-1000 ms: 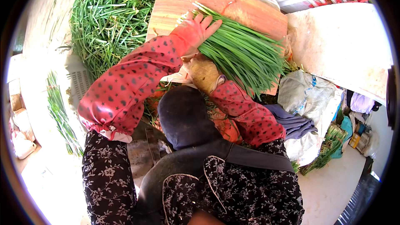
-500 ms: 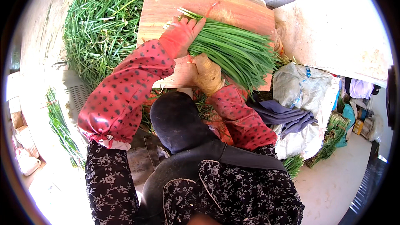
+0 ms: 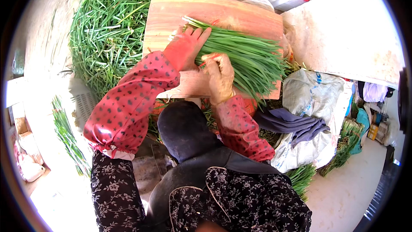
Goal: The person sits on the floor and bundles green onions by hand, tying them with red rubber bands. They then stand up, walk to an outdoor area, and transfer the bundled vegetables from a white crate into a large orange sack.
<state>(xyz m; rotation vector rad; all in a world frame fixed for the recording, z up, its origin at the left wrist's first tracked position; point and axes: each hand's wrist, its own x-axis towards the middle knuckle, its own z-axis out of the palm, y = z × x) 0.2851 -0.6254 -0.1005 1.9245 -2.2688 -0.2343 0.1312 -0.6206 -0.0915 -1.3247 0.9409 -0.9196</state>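
Observation:
A bunch of garlic chives lies across a wooden board, its pale cut ends toward the left and its green tips past the right edge. My left hand, in a pink-red glove, holds the bunch down near the pale ends, fingers stretched over the top. My right hand, in a stained yellowish glove, is closed in a pinch at the near side of the bunch. Between its fingertips shows a thin red tie. More red tie shows at the bunch's far side; the part beneath is hidden.
A big heap of loose chives lies left of the board. More chives rest beside a grey crate. On the right are a pale tabletop, a white woven sack, a dark cloth and further bunches.
My right hand has come up over the near edge of the bunch, drawing the red tie with it. My left hand stays on the bunch. The whole view has shifted slightly.

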